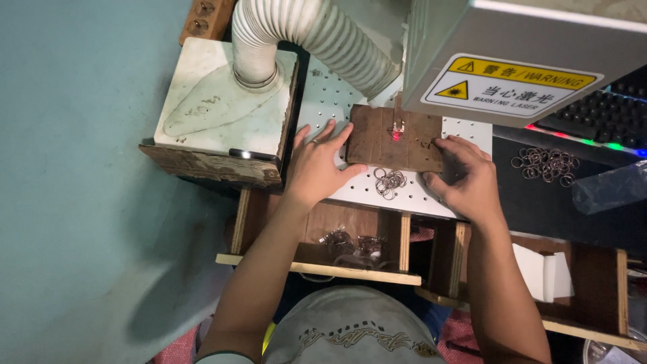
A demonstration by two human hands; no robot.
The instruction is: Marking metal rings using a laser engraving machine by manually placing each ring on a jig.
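A dark wooden block [377, 138] lies on the white perforated plate [323, 94] under a grey laser head [472, 47]. A small metal piece [397, 128] sits on the block with a red light spot on it. My left hand [313, 165] rests flat with its fingers against the block's left edge. On the other side, my right hand [468, 178] grips the block's right edge and near corner. A few loose metal rings [389, 182] lie on the plate just in front of the block, between my hands.
A white ribbed hose [317, 30] runs into a white box [222, 101] at the left. A pile of rings [546, 165] lies on a black mat beside a keyboard [603, 114]. More metal parts [350, 243] sit on a wooden shelf below.
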